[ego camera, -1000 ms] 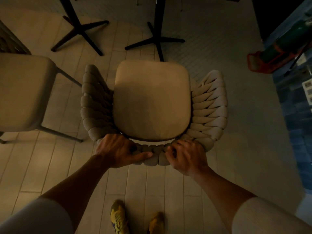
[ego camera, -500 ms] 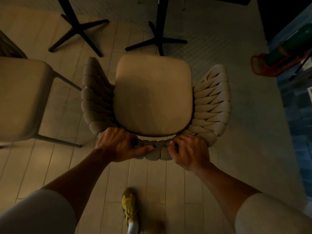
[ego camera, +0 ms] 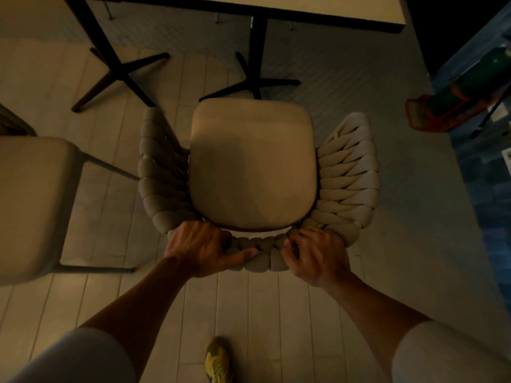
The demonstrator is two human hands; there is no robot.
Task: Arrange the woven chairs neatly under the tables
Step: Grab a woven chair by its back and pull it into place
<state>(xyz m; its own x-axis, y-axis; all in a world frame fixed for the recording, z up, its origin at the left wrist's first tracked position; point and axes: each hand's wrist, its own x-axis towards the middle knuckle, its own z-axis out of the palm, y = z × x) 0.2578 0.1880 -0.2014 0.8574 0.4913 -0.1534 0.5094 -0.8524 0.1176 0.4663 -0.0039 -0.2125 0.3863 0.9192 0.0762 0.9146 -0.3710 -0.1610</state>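
A beige woven chair (ego camera: 253, 164) with a padded seat and thick braided arms stands right below me. My left hand (ego camera: 200, 247) grips the top of its woven backrest on the left, thumb laid along the braid. My right hand (ego camera: 315, 254) grips the same backrest on the right, fingers curled over the rim. The front of the seat reaches the black cross foot (ego camera: 255, 81) of a light-topped table (ego camera: 304, 12) ahead. A second chair (ego camera: 30, 205) with a similar seat stands at the left.
Another black table foot (ego camera: 119, 76) stands ahead on the left. A red and green object (ego camera: 453, 106) lies by the blue wall on the right. My yellow shoe (ego camera: 218, 360) is on the pale plank floor behind the chair.
The chair has slid forward toward the table with both hands holding its backrest. The table top has come into view, and I have stepped forward.
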